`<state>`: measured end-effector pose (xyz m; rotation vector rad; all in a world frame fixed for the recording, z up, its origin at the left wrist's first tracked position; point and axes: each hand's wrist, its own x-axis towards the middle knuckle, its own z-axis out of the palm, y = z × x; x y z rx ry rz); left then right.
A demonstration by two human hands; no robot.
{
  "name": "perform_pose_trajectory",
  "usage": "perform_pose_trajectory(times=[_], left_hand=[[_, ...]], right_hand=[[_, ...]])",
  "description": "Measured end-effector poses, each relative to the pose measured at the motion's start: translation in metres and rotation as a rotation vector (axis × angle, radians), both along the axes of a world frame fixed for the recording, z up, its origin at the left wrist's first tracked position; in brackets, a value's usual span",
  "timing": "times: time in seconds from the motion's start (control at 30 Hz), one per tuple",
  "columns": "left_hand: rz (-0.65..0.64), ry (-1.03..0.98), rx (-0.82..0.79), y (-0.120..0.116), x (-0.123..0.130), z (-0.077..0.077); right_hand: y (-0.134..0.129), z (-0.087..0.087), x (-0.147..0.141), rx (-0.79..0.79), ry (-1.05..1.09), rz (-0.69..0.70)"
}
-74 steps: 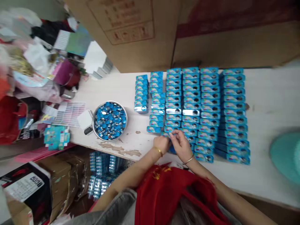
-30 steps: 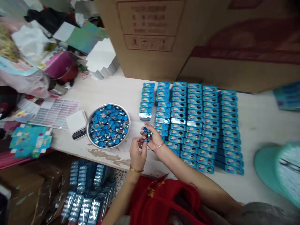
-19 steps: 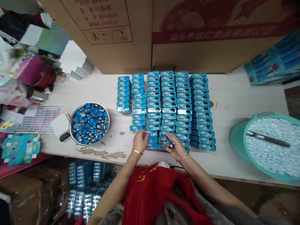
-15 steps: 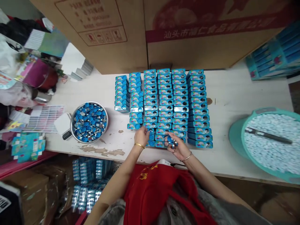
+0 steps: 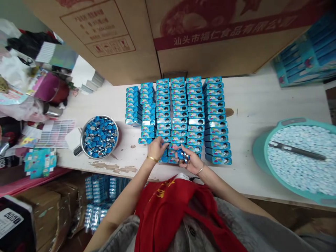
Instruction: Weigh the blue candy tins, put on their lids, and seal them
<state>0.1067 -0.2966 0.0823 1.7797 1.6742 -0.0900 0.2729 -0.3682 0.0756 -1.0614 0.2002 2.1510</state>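
Rows of small blue boxes (image 5: 179,107) stand in several columns on the white table. My left hand (image 5: 156,149) is over the near end of the third column, fingers pinched together; anything between the fingertips is too small to make out. Just right of it, my right hand (image 5: 189,159) is curled round several small blue-and-silver caps (image 5: 183,155) above the near boxes. At the left, a metal pan (image 5: 117,134) holds many more caps of this kind.
A teal tub (image 5: 258,150) of small white pieces, with a dark tool lying across it, stands at the right. Large cardboard boxes (image 5: 210,57) rise behind the rows. White card stacks (image 5: 84,75), a printed sheet and bags lie at the left. The table's front edge is near my body.
The view has shifted slightly. My left hand remains at the near end of the third column, and my right hand, still holding caps, has come a little closer to it.
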Motion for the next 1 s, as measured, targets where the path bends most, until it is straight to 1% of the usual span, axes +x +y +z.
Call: perform_pose_trajectory(times=[0.07,0.1,0.13,0.17,0.23,0.3,0.33,0.37,0.43,0.53,0.6,0.67,0.77,0.83,0.87,0.93,1.0], left_hand=[[-0.018,-0.327,0.046,-0.014,0.003,0.004],[-0.023,-0.431,0.042,-0.019,0.005,0.004],[-0.018,-0.487,0.035,-0.022,0.007,0.003],[0.006,-0.499,0.032,-0.023,0.008,0.002],[0.105,-0.433,0.048,-0.018,0.010,-0.003],[0.183,-0.290,0.052,-0.005,0.011,-0.008],[0.194,-0.200,0.045,0.002,0.012,-0.010],[0.187,-0.103,0.031,0.010,0.013,-0.011],[0.134,0.085,-0.011,0.025,0.016,-0.014],[0.046,0.286,-0.117,0.044,0.022,-0.017],[0.009,0.367,-0.190,0.052,0.024,-0.020],[-0.009,0.412,-0.229,0.057,0.024,-0.022],[-0.017,0.415,-0.201,0.054,0.021,-0.022],[0.011,0.299,-0.117,0.043,0.018,-0.018],[0.033,0.180,-0.069,0.035,0.017,-0.017],[0.062,-0.137,-0.004,0.017,0.017,-0.013],[0.077,-0.415,-0.038,0.000,0.018,-0.012]], right_hand=[[0.002,-0.003,-0.002,-0.006,0.000,0.024],[0.002,-0.004,-0.004,-0.004,0.000,0.037],[0.003,-0.004,-0.006,0.003,0.002,0.046],[0.004,-0.005,-0.007,0.010,0.006,0.049],[0.006,-0.005,-0.009,0.028,0.020,0.055],[0.008,-0.004,-0.008,0.035,0.018,0.064],[0.009,-0.004,-0.007,0.032,0.006,0.066],[0.010,-0.004,-0.006,0.028,-0.007,0.065],[0.012,-0.005,-0.001,0.015,-0.044,0.041],[0.015,-0.006,0.004,0.023,-0.097,-0.008],[0.016,-0.005,0.007,0.048,-0.131,-0.022],[0.018,-0.004,0.008,0.071,-0.154,-0.032],[0.021,-0.004,0.006,0.058,-0.159,-0.078],[0.022,-0.006,0.005,0.029,-0.149,-0.115],[0.023,-0.007,0.004,0.020,-0.145,-0.129],[0.024,-0.009,0.002,0.027,-0.153,-0.143],[0.025,-0.011,0.000,0.059,-0.185,-0.136]])
